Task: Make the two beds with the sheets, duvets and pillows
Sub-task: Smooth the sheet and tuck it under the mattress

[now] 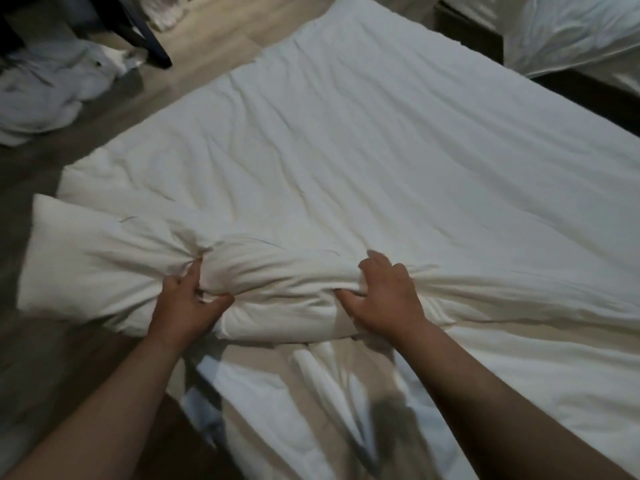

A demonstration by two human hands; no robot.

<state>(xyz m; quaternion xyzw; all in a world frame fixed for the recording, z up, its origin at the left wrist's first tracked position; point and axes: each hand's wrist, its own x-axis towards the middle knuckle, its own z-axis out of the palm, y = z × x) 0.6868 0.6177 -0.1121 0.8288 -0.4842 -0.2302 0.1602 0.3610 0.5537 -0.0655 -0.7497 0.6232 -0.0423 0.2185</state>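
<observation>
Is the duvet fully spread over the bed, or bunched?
Partly spread: most of the duvet lies flat, but its near edge is bunched where the left hand and right hand grip it.

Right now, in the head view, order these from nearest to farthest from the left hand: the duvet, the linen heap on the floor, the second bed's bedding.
1. The duvet: gripped by the left hand at its near edge.
2. The linen heap: on the floor, far left.
3. The second bed's bedding: top right, beyond the duvet.
</observation>
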